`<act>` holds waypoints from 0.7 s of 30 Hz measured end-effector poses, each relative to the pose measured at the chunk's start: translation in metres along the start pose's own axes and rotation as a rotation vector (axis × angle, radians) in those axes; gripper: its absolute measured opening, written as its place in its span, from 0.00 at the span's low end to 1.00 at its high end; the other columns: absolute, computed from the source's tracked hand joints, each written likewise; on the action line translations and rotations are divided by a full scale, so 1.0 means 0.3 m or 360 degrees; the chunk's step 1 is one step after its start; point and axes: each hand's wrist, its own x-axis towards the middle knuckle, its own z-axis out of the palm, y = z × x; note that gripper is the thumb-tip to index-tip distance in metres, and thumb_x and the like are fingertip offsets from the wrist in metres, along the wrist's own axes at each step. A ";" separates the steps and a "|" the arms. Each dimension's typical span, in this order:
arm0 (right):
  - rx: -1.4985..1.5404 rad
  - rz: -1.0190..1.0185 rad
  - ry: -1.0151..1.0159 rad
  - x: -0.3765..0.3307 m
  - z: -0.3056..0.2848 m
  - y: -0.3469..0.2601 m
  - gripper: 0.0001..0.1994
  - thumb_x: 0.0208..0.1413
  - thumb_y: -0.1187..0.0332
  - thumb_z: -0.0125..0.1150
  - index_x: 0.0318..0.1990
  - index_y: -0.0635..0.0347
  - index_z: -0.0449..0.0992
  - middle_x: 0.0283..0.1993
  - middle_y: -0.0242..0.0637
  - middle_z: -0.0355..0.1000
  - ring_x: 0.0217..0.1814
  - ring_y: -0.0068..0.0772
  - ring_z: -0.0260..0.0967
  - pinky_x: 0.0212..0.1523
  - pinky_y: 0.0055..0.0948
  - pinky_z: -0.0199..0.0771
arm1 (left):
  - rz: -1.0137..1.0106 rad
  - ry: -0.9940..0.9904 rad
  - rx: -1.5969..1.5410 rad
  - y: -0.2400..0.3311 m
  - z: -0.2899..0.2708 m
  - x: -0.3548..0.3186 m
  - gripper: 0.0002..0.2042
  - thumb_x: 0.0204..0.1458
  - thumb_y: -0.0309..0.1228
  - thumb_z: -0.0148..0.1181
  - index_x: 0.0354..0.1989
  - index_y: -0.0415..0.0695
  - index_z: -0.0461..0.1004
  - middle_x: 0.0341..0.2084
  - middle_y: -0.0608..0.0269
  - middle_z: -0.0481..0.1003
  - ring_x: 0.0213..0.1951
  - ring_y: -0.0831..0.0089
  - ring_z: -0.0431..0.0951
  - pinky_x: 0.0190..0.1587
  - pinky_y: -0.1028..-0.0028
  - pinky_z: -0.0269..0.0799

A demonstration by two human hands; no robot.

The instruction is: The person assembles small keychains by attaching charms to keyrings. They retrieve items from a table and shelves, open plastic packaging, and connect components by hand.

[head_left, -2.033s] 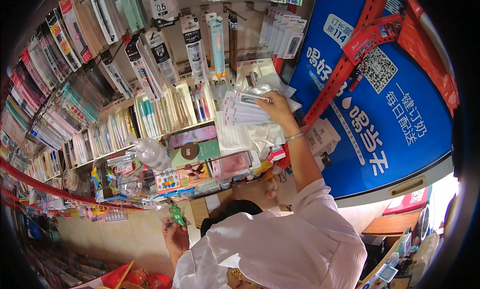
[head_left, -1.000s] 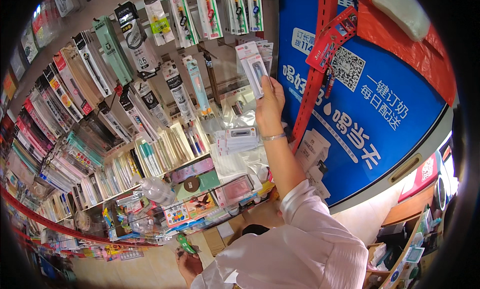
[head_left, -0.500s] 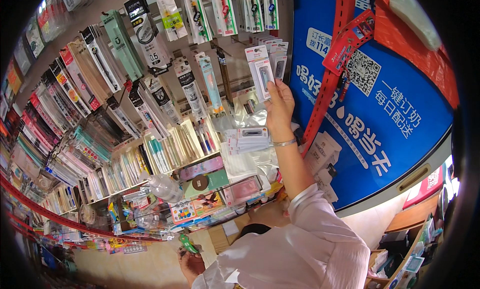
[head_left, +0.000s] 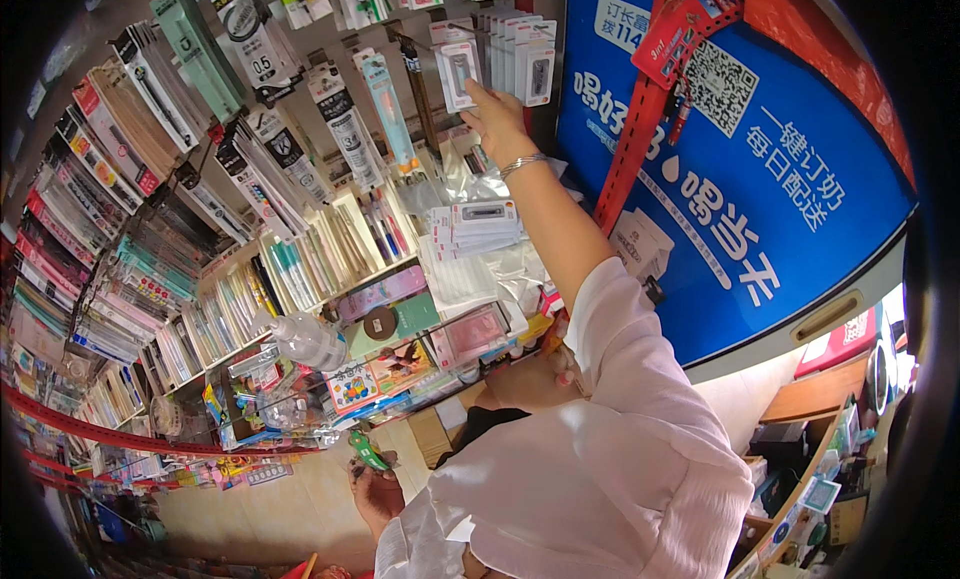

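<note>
My right hand point(head_left: 497, 119) is raised to a row of white blister packs point(head_left: 520, 54) hanging on pegs at the top of a shop display wall. Its fingers pinch the lower edge of the front white blister pack point(head_left: 456, 72), which holds a small dark item. A silver bangle point(head_left: 522, 163) circles that wrist, and the sleeve is white. Low down by my body, my left hand point(head_left: 376, 491) grips a small green object point(head_left: 366, 449).
Hanging pen and stationery packs point(head_left: 250, 149) cover the wall on the left. Below them a shelf holds a stack of white packs point(head_left: 472, 227), a clear bottle point(head_left: 305, 341) and coloured boxes point(head_left: 385, 324). A blue printed panel point(head_left: 740, 179) with a red strap point(head_left: 640, 119) stands on the right.
My right hand has risen from the stack of white packs on the shelf up to the hanging row, carrying a white blister pack. The left hand stays low with the green object.
</note>
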 end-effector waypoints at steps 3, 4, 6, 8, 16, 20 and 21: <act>-0.0449 -0.0046 -0.0221 -0.039 -0.114 0.019 0.20 0.51 0.59 0.68 0.44 0.66 0.73 0.46 0.39 0.70 0.49 0.34 0.69 0.51 0.30 0.72 | 0.0038 0.0064 -0.0022 0.004 -0.004 -0.016 0.11 0.51 0.23 0.57 0.43 0.44 0.71 0.41 0.59 0.76 0.42 0.65 0.77 0.35 0.77 0.74; -0.0654 -0.0114 -0.0299 -0.076 -0.155 0.032 0.21 0.51 0.58 0.68 0.43 0.66 0.73 0.46 0.40 0.71 0.50 0.34 0.69 0.51 0.30 0.71 | 0.0060 0.0086 -0.0038 0.003 -0.008 -0.020 0.11 0.51 0.23 0.57 0.43 0.44 0.71 0.41 0.59 0.76 0.42 0.65 0.76 0.35 0.76 0.74; -0.1492 -0.0573 -0.0558 -0.261 -0.175 0.007 0.22 0.49 0.58 0.69 0.45 0.66 0.74 0.46 0.42 0.73 0.50 0.39 0.69 0.50 0.33 0.70 | 0.0084 0.0048 -0.0034 -0.002 -0.022 -0.023 0.11 0.50 0.22 0.57 0.42 0.45 0.71 0.41 0.59 0.75 0.42 0.65 0.76 0.35 0.77 0.73; -0.2075 -0.1039 -0.0898 -0.295 -0.297 0.052 0.22 0.46 0.59 0.69 0.47 0.62 0.75 0.44 0.44 0.73 0.49 0.43 0.70 0.50 0.35 0.69 | 0.0061 -0.0006 -0.0027 -0.006 -0.030 -0.013 0.10 0.50 0.22 0.57 0.42 0.45 0.71 0.41 0.60 0.75 0.42 0.66 0.76 0.35 0.77 0.73; -0.2026 -0.0902 -0.1067 -0.345 -0.318 0.050 0.22 0.39 0.69 0.70 0.45 0.62 0.73 0.47 0.47 0.72 0.51 0.48 0.69 0.51 0.36 0.68 | -0.0022 -0.0012 -0.0020 0.002 0.019 0.000 0.11 0.49 0.22 0.56 0.42 0.45 0.71 0.41 0.59 0.75 0.41 0.64 0.76 0.34 0.76 0.72; -0.1589 -0.0956 -0.0701 -0.469 -0.245 -0.042 0.23 0.42 0.69 0.70 0.48 0.61 0.70 0.45 0.47 0.71 0.50 0.47 0.70 0.50 0.34 0.69 | 0.0049 -0.0107 0.0043 -0.004 0.048 0.002 0.12 0.49 0.23 0.56 0.43 0.44 0.70 0.40 0.59 0.75 0.40 0.64 0.76 0.33 0.76 0.72; -0.1518 -0.0968 -0.0496 -0.498 -0.231 -0.063 0.26 0.44 0.68 0.70 0.51 0.61 0.68 0.45 0.47 0.71 0.50 0.47 0.70 0.49 0.35 0.70 | 0.0055 -0.0119 0.0042 -0.005 0.027 0.001 0.12 0.49 0.23 0.56 0.43 0.44 0.70 0.40 0.59 0.75 0.40 0.64 0.76 0.33 0.76 0.72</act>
